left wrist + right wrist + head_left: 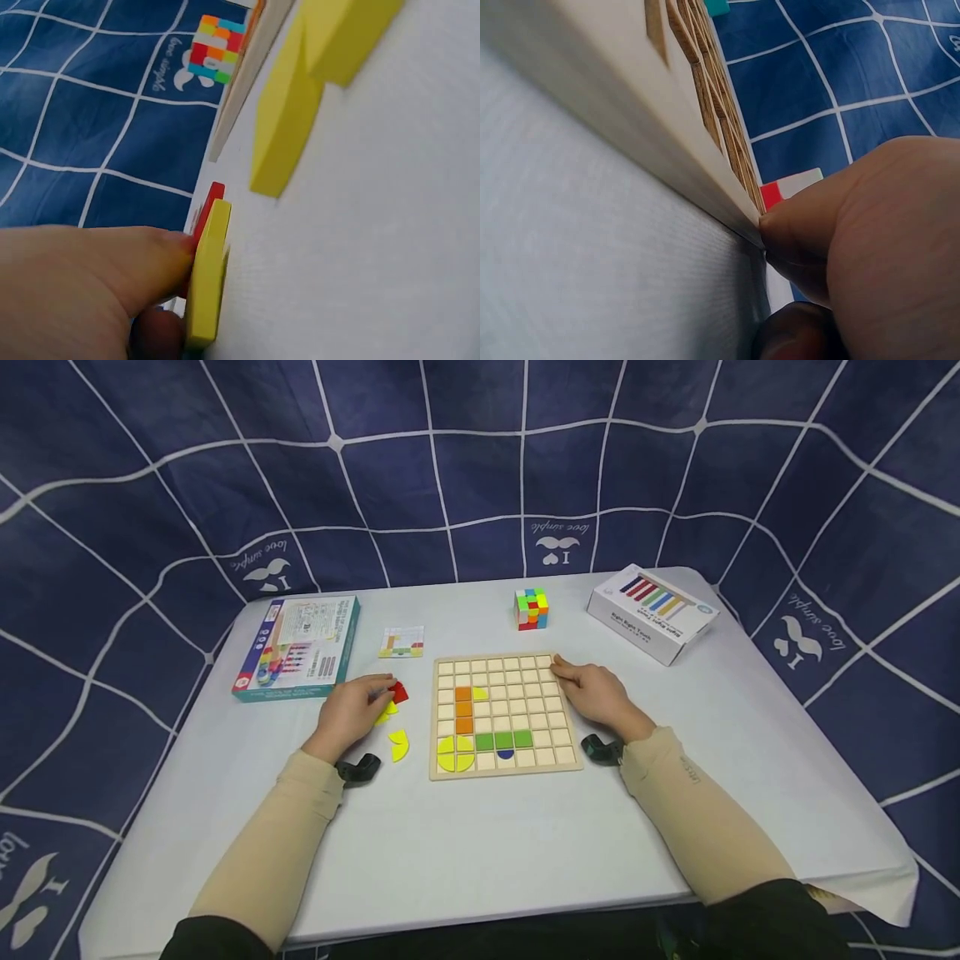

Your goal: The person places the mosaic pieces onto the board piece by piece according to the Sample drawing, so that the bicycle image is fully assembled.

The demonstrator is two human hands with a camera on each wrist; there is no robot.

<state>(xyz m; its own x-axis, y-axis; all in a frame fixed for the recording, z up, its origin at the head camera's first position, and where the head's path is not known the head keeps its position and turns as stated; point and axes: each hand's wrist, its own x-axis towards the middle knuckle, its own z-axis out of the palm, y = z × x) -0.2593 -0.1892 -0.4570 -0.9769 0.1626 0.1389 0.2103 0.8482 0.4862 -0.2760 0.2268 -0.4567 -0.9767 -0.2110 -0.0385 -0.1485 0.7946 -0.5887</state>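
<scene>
My left hand is left of the wooden grid board, its curled fingers at a red piece. In the left wrist view the thumb lies against the red piece, and a yellow piece stands right beside it. Below that hand, yellow curved pieces lie on the cloth. My right hand grips the board's far right corner, the fingertips at its edge. On the board are orange squares, green squares, a yellow circle of quarters, a yellow piece and a blue half-round.
A small pattern card lies behind the left hand. A teal-edged box is at the far left, a white box at the far right. Between them stands a colored puzzle cube. White cloth covers the table.
</scene>
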